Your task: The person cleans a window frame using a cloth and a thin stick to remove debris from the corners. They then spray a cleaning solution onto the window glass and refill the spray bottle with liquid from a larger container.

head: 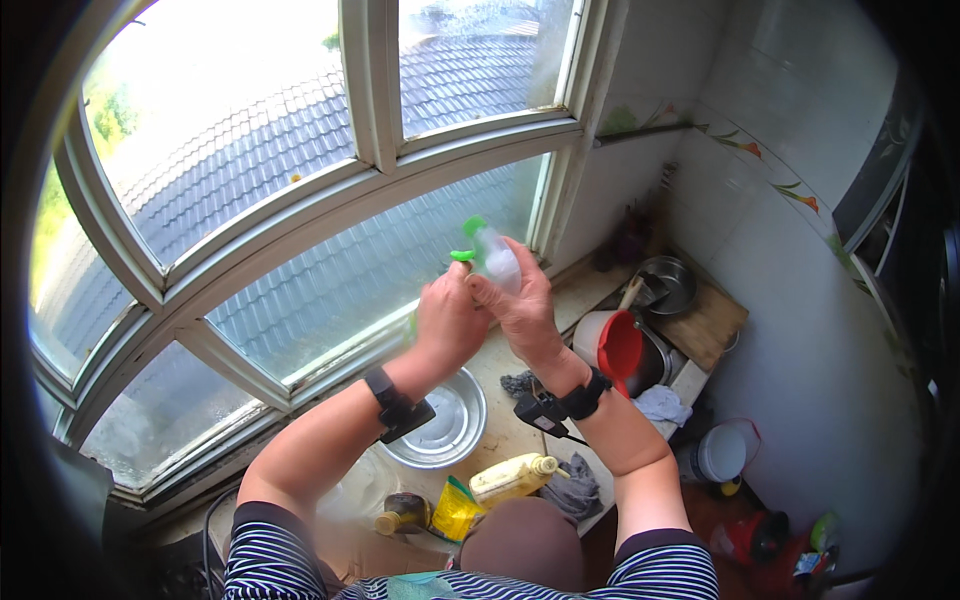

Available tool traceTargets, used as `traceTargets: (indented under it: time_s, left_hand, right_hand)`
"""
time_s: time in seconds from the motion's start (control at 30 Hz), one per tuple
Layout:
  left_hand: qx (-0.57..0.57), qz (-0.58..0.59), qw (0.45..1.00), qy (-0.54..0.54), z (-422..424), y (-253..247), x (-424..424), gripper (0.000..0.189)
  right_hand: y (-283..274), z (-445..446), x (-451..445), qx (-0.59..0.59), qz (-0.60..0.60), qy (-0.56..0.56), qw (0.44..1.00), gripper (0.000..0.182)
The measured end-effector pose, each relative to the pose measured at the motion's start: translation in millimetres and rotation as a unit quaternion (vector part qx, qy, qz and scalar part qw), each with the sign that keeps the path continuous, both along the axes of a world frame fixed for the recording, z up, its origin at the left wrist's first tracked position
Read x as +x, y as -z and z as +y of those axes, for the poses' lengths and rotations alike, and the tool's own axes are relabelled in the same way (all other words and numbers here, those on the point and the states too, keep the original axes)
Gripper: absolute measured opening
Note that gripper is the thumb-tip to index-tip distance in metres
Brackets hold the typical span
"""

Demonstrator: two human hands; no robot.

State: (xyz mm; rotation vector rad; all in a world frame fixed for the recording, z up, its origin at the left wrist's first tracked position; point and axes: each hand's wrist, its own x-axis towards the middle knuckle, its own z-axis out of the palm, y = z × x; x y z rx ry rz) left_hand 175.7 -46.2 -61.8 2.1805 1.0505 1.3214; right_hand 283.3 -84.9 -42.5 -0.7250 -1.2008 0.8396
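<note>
Both hands are raised in front of the lower window pane. My right hand (525, 300) grips a translucent plastic bottle (498, 264) with a bright green top, which tilts up to the left. Pressed close beside it, my left hand (452, 307) is closed around something mostly hidden, with a small green piece (462, 256) showing above the thumb. Whether that piece belongs to the bottle I cannot tell. Below my wrists a round metal basin (442, 420) lies on the worktop, and a dark scouring pad (519, 384) is near my right wrist.
A yellow bottle (510, 478), grey cloth (576, 487), yellow packet (454, 510) and dark jar (405, 514) lie near my body. To the right are a red-lined plastic dipper (619, 345), metal bowl (667, 285), wooden board (705, 322) and white cloth (663, 405). A bucket (720, 454) stands lower right.
</note>
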Motion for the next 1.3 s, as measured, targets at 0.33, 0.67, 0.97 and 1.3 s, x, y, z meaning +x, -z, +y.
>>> traceTargets:
  time_s: [0.33, 0.67, 0.97, 1.3]
  left_hand:
    - [0.022, 0.038, 0.999, 0.022, 3.8, 12.1, 14.9, 0.043]
    - [-0.01, 0.085, 0.995, 0.044, -6.6, 1.0, 14.9, 0.038]
    - [-0.153, 0.021, 0.955, 0.254, -8.1, -5.5, -4.5, 0.04]
    - [-0.368, -0.011, 0.856, 0.362, -13.9, -18.5, -15.6, 0.031]
  right_hand:
    - [-7.5, -0.7, 11.3, 0.007, 0.117, 0.024, 0.993, 0.031]
    - [11.3, -2.2, 16.0, -0.023, 0.038, 0.091, 0.995, 0.023]
    - [-0.2, -10.9, 29.8, -0.037, -0.097, -0.005, 0.995, 0.032]
    - [4.4, -7.8, 39.9, -0.099, 0.056, -0.226, 0.967, 0.061]
